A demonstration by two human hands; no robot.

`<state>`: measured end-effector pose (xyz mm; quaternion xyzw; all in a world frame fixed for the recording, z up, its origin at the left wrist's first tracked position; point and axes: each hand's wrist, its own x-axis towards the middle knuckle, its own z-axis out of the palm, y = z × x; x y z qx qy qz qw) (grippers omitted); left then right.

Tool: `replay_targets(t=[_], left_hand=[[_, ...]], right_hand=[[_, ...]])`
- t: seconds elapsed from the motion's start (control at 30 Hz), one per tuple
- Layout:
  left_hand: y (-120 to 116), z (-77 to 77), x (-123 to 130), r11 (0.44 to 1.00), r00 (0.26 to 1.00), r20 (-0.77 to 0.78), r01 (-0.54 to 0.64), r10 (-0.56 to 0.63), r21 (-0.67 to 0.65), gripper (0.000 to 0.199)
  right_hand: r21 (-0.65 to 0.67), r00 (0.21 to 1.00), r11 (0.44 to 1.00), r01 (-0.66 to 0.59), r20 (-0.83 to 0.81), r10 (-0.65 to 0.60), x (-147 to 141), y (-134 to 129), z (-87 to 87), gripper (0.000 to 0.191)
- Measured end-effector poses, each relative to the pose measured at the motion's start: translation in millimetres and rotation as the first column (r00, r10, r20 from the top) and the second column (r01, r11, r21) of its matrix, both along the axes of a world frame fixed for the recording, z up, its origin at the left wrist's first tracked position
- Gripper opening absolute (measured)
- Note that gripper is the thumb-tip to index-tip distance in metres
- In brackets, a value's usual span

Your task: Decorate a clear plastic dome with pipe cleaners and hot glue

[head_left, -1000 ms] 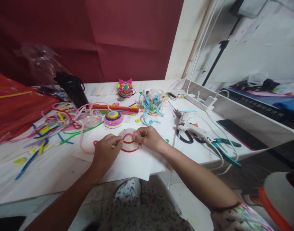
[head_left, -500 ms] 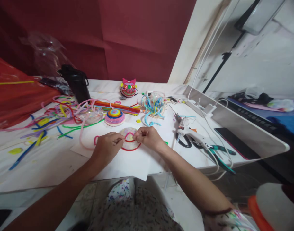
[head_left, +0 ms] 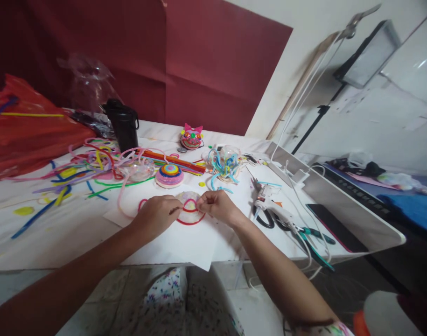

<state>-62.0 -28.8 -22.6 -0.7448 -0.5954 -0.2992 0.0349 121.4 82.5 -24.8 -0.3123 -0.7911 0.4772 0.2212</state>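
Sitting inside table edge (head_left: 230,259): red-rimmed disc (head_left: 191,217)

Red bag (head_left: 33,140) partly outside view.

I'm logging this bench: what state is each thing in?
Red strip: arched
Left hand: pinching red strip
Right hand: pinching red strip
Clear dome: edged in red
Striped dome: rounded side up
Black cup: upright
Glue gun: lying down
Pliers: handles spread
Lamp: looks unlit

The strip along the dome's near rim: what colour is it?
Red; the strip shows best in the head view.
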Motion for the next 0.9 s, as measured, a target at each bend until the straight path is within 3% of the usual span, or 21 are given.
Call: replay_targets(t=[0.13,0.33,0.5,0.9], left_hand=[[2,2.2,-4,0.999,0.999,-0.012,0.041,-0.041,0.000,0.020],[8,0.1,-11,0.993,0.993,0.009,0.114,-0.114,0.021,0.019],[11,2.0,-13,0.995,0.995,-0.006,0.102,-0.102,0.013,0.019],[25,23.8,-10,0.992,0.998,-0.012,0.057,-0.059,-0.109,0.018]], right_hand=[[0.062,1.000,0.998,-0.020,0.017,0.019,-1,3,5.8,0.006],[0.358,0.994,0.931,-0.072,0.097,0.039,0,3,16.2,0.008],[0.345,0.993,0.933,-0.105,0.094,0.077,-1,3,20.3,0.011],[0.282,0.995,0.954,-0.097,0.066,0.081,-3,9,20.7,0.009]])
